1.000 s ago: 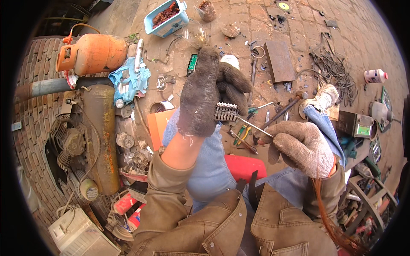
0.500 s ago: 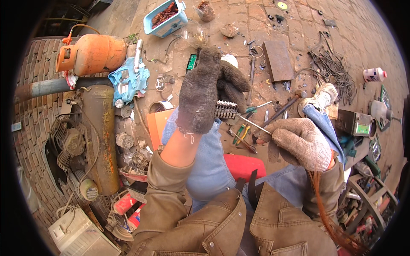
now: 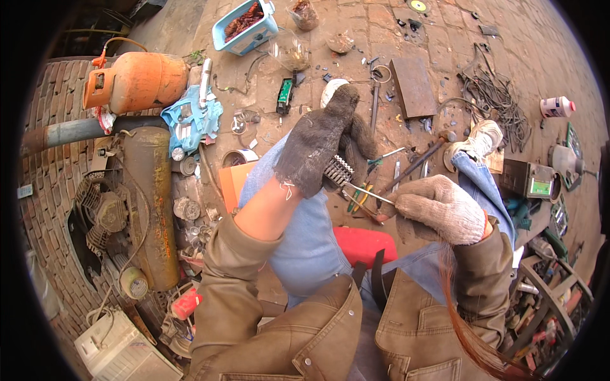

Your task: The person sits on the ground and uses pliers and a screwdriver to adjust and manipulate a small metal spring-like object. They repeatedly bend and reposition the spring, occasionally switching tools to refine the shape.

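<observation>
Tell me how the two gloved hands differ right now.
The left hand wears a dark, soiled glove and is raised, gripping a small finned metal part. The right hand wears a pale grey glove, sits lower, and pinches a thin metal rod that reaches to that part. Both gloves are knitted, over brown jacket sleeves.

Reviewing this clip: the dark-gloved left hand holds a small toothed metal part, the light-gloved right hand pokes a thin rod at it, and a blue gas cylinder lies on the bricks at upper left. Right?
One detail is wrong: the gas cylinder is orange, not blue, as the head view shows. The rest stands: the left hand in a dark glove holds the toothed metal part, and the right hand in a light glove holds a thin rod to it.
</observation>
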The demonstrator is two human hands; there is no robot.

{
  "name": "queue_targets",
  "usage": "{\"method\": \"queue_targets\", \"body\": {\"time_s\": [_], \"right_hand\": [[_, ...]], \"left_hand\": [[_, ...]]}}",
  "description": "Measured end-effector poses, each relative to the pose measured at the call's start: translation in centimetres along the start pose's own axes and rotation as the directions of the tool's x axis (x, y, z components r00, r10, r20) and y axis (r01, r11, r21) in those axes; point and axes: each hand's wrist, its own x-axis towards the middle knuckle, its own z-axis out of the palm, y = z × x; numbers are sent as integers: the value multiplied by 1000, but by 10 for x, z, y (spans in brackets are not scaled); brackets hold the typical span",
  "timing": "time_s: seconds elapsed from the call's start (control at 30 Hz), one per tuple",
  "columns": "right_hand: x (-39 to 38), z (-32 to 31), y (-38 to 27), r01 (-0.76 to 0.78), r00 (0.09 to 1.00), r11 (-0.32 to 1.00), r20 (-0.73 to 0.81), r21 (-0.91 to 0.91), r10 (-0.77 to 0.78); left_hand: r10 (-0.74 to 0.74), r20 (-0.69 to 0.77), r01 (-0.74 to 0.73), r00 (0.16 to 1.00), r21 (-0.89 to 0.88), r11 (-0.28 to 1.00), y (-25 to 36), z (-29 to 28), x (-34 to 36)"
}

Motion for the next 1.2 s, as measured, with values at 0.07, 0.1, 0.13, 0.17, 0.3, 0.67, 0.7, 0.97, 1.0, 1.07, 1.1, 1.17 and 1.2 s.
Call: {"method": "queue_targets", "body": {"time_s": [0.07,0.1,0.13,0.17,0.3,0.67,0.7,0.97,1.0,1.07,1.1,1.17,1.2], "right_hand": [[0,0,0,-18,1000,999,22,31,18],[1,0,0,-35,999,999,38,38,34],[1,0,0,-36,998,997,63,66,31],[2,0,1,-53,998,997,40,50,51],[9,6,6,-54,998,996,-13,71,55],[12,25,19,247,875,838,-259,-487,-408],[14,29,21,234,831,743,-267,-627,-487],[15,26,24,323,845,850,-278,-416,-457],[14,23,24,297,892,915,-264,-272,-368],[15,20,26,302,931,951,-196,-68,-309],[18,20,28,311,916,941,-222,-136,-334],[23,22,33,382,857,872,-237,-305,-458],[28,27,36,373,814,834,-287,-407,-504]], "left_hand": [[-32,4,32,999,2,999,-2,0,1],[-30,-13,30,999,16,999,-4,0,1],[0,-9,1,1000,29,1000,-6,0,1],[39,-22,-37,999,68,997,-7,0,2],[76,-27,-72,997,128,989,-9,-2,6],[292,-118,-265,949,199,943,-22,-3,17],[297,-149,-266,943,197,944,-23,-3,18],[181,-77,-181,981,4,984,-16,-8,21],[148,-60,-149,987,-13,989,-16,-9,22],[149,-25,-149,989,-11,989,-17,-12,25],[159,-67,-159,985,10,987,-19,-11,25],[186,-154,-179,970,58,982,-24,-10,28],[198,-118,-197,973,21,980,-25,-9,29]]}}
